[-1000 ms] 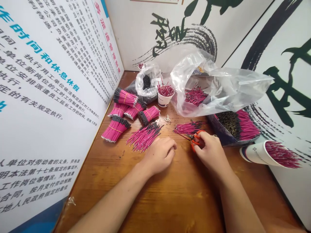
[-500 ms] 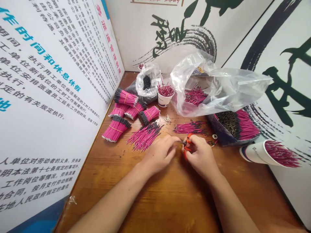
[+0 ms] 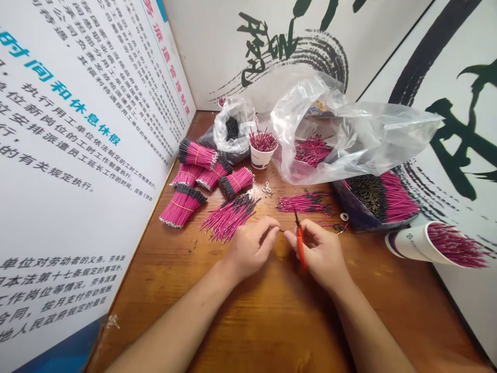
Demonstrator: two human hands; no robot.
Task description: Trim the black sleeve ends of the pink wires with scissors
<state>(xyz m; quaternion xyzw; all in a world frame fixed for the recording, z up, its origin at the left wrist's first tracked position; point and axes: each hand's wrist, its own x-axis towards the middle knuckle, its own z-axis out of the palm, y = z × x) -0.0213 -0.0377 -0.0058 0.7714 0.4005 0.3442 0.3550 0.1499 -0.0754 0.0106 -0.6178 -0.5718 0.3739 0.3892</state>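
My left hand [image 3: 251, 247] rests its heel near the table and pinches something thin, probably a single wire, whose end shows at its fingertips. My right hand [image 3: 320, 254] is shut on orange-handled scissors [image 3: 300, 243], with the dark blades pointing up and away from me. The two hands are a short gap apart. Just beyond my left hand lies a loose heap of pink wires with black ends [image 3: 229, 217]. A smaller loose row of the same wires [image 3: 303, 203] lies beyond my right hand.
Several rubber-banded wire bundles [image 3: 182, 205] lie at the back left of the wooden table [image 3: 310, 321]. Behind stand a paper cup of wires [image 3: 261, 154] and plastic bags [image 3: 349, 140]. A dark tray of wires [image 3: 375, 202] and a toppled cup [image 3: 411, 242] sit right; printed boards wall the left.
The scissors have turned in my right hand, from pointing left to pointing up. My hands have drawn slightly apart, and the view has shifted a little.
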